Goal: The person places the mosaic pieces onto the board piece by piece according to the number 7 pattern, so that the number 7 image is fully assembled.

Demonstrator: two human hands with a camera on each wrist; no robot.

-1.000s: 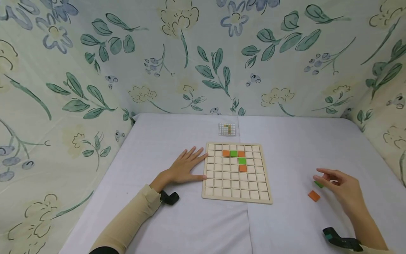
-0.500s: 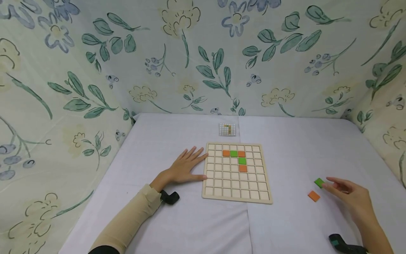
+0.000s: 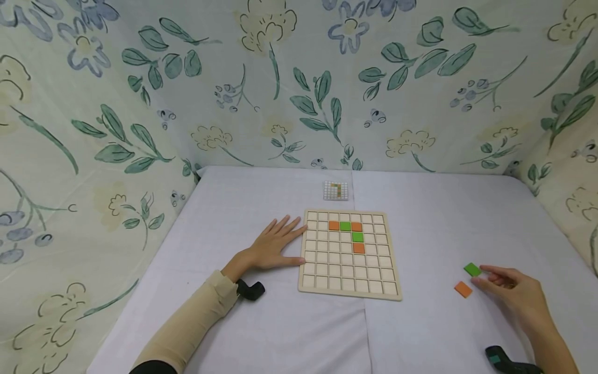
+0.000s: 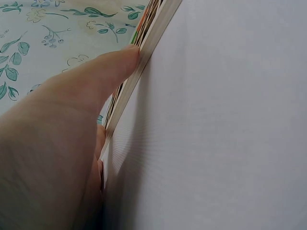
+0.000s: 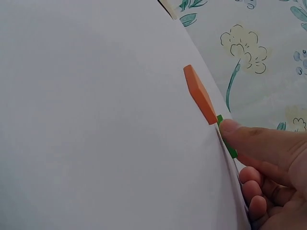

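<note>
A square wooden grid board [image 3: 327, 294] lies on the white-covered table, with orange and green tiles in a 7-like shape in its cells. My left hand [image 3: 273, 248] rests spread at the board's left edge; in the left wrist view its thumb [image 4: 120, 62] touches the board's side. At the right, my right hand [image 3: 518, 291] has thumb and index finger at the near side edges of a loose green tile [image 3: 472, 269], pinching it on the table. The other fingers are curled. In the right wrist view the thumb hides part of that green tile [image 5: 231, 149].
A loose orange tile [image 3: 463, 289] lies just beside the green one. Behind the board is a small grid card [image 3: 335, 190] with a similar coloured pattern. Floral cloth [image 3: 299, 104] hangs around the table's back and sides.
My right hand has drawn back to the right and nearer, uncovering the green tile, and its thumb and index finger have settled at that tile's edges. My left hand keeps its place.
</note>
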